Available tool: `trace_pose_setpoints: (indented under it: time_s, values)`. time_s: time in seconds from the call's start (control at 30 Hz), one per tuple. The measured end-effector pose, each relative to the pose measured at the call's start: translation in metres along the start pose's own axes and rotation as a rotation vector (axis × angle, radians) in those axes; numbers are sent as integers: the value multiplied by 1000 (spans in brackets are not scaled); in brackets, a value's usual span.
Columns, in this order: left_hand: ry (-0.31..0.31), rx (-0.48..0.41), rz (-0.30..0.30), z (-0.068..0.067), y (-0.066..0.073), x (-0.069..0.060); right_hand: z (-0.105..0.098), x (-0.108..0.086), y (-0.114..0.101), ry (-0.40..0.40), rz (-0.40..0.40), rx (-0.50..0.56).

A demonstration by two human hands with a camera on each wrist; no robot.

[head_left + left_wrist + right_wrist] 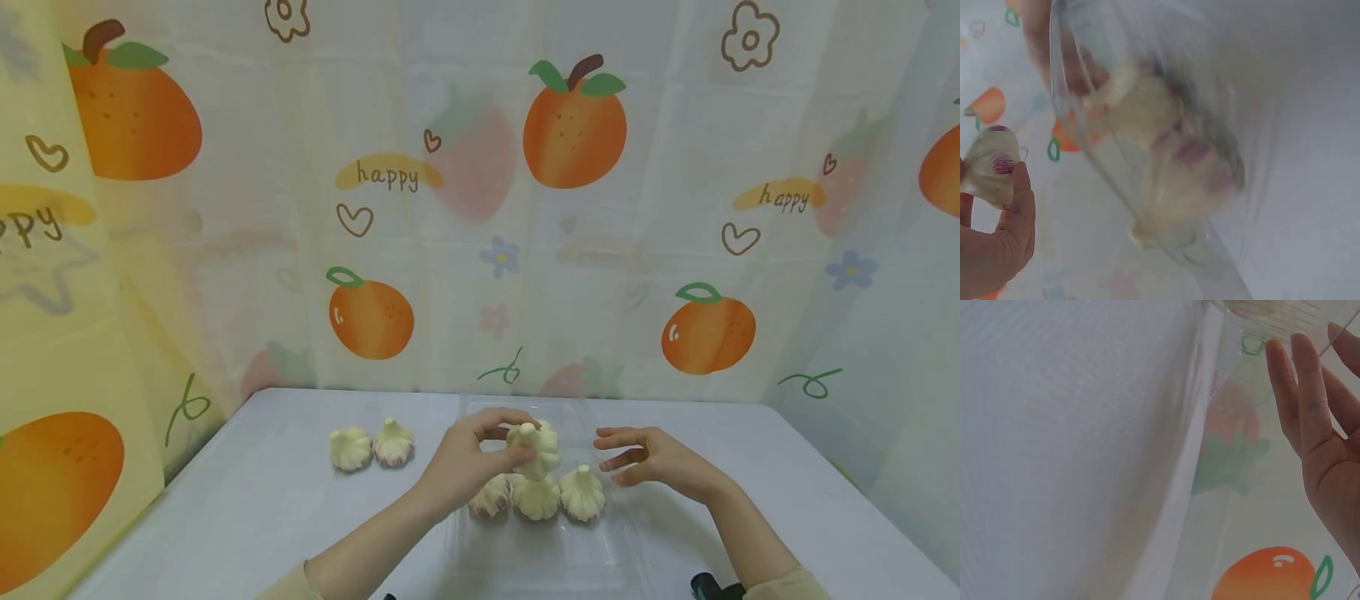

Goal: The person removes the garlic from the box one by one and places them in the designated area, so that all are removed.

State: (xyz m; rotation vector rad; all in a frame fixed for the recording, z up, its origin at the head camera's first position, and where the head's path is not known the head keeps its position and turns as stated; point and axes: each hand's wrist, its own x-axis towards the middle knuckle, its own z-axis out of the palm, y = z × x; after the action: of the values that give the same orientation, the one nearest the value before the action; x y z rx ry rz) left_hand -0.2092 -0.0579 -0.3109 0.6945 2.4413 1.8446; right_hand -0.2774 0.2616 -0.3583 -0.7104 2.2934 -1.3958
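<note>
A garlic bulb [542, 450] is pinched between the thumb and fingers of my left hand [474, 458], held above a clear plastic box [547, 554]. The left wrist view shows the same bulb [990, 165] with purple streaks, gripped by the left hand [997, 244]. Below it three more garlic bulbs stand in a row in the box, the right one [582, 493] with its stem up. To the right of the box, my right hand [660, 462] hovers with fingers spread and holds nothing. Its loosely extended fingers [1313, 394] show in the right wrist view.
Two garlic bulbs, one [351, 448] beside the other [394, 442], sit on the white table [247, 517] left of the box. A black object [712, 587] lies at the front right. A fruit-printed curtain [480, 250] hangs behind the table.
</note>
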Motion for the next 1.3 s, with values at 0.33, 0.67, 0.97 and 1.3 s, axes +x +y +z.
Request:
trace_pose_setpoints:
  time_s: [0.33, 0.67, 0.97, 1.3]
  values:
    - [145, -26, -39, -45, -9, -5, 0, -1, -1, 2, 5, -8]
    - [261, -44, -83, -89, -11, -7, -1, 0, -1, -2, 7, -14]
    - [356, 3, -116, -130, -23, -12, 0, -1, -2, 1, 13, -16]
    - [458, -32, -166, -171, -40, -20, 0, -1, -3, -4, 0, -11]
